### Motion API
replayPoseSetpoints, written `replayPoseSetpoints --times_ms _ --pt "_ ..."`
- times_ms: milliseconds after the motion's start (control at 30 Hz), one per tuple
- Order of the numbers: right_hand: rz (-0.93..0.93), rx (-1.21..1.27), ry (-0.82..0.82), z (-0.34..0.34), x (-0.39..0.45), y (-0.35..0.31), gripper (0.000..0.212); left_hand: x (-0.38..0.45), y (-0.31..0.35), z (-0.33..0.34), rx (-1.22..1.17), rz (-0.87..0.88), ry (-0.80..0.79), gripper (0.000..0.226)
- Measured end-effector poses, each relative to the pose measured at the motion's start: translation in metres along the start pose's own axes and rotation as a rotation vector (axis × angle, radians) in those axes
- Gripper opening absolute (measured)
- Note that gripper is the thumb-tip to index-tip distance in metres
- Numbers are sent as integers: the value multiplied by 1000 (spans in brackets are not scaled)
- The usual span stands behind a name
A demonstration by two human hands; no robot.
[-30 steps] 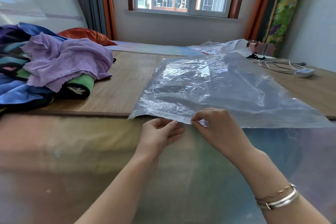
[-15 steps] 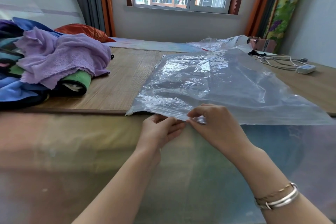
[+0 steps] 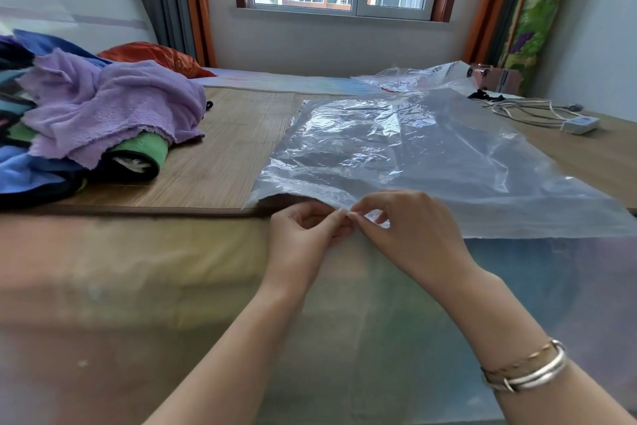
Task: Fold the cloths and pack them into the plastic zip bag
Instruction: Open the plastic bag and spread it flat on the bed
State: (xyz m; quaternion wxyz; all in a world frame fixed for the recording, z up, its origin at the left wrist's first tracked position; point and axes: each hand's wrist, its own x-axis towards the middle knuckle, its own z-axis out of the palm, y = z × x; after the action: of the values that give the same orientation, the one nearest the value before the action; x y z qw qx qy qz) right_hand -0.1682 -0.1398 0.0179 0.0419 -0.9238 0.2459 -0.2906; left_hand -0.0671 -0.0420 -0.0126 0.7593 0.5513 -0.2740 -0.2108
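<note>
A: Where's the bag (image 3: 396, 155)?

B: Flat on the mat (image 3: 220, 148), its mouth at the near edge and overhanging it slightly on the right. The cloths (image 3: 103, 114) are heaped at the left, well apart from it, none folded that I can see.

A: And the hands?

B: Both are at the mouth, fingertips touching. The left hand (image 3: 303, 235) pinches one layer of the film, the right hand (image 3: 410, 228) pinches the film just beside it. Left of them the mouth already gapes a little.

A: So which step is this?

B: Opening the zip, I'd judge. Packing hasn't begun; the bag looks empty.

A: What does the next move need?

B: The two layers pulled apart, then the split run along the seal to both corners. The film is thin and slippery, so a firm pinch close to the strip matters.

A: Any room to work?

B: Plenty. Bare mat lies between the heap and the bag, good for folding. The soft bed (image 3: 138, 286) in front of the mat is also free. To the right, a cable and adapter (image 3: 579, 124) sit near the bag's far corner, and another bag (image 3: 413, 78) lies behind. The near mat edge is a step down, so a loaded bag could slide off it.
</note>
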Motion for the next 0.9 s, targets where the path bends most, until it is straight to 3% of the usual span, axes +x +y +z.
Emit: replayPoseSetpoints --times_ms 300,600,900 --pt "39 53 -77 -7 -1 0 17 5 -5 0 109 128 -24 8" --pt "76 138 4 2 -1 -4 13 7 -5 -3 224 273 -69 4" --pt "45 271 6 13 2 -14 4 12 -5 0 115 33 26 17"
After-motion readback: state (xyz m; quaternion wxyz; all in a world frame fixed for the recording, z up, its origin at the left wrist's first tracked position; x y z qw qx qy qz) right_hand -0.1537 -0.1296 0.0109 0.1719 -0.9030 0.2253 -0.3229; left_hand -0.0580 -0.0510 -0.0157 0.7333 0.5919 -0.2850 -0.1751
